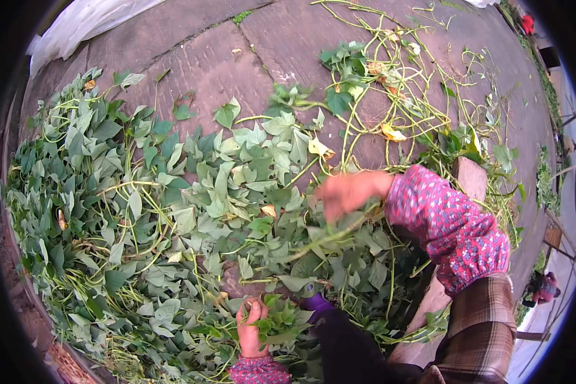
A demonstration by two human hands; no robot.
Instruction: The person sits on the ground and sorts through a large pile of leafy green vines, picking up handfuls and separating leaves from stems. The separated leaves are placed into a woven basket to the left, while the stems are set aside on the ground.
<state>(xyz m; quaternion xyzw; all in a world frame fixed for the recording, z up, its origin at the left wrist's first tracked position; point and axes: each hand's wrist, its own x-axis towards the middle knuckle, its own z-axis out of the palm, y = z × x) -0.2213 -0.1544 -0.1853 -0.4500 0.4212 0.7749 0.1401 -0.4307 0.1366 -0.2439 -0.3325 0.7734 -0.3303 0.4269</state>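
Low in the view, my left hand [252, 333] is closed around a small bunch of green leafy shoots [281, 320]. These look like sweet potato vine tips. My right hand [347, 193] reaches in from the right over the heap of leafy vines [230, 185], its fingers smeared by motion. Just below it runs a pale green vine stem [329, 240], also blurred; whether my fingers touch it I cannot tell. Both forearms wear pink flowered sleeve covers.
Mostly bare, yellow-green stems [390, 96] lie tangled at the upper right. A brick-like block [470, 178] sits beside them on stone paving [198, 70]. White sheeting [83, 29] is at the upper left. My purple shoe [316, 303] stands among the leaves. Another person [546, 288] is far right.
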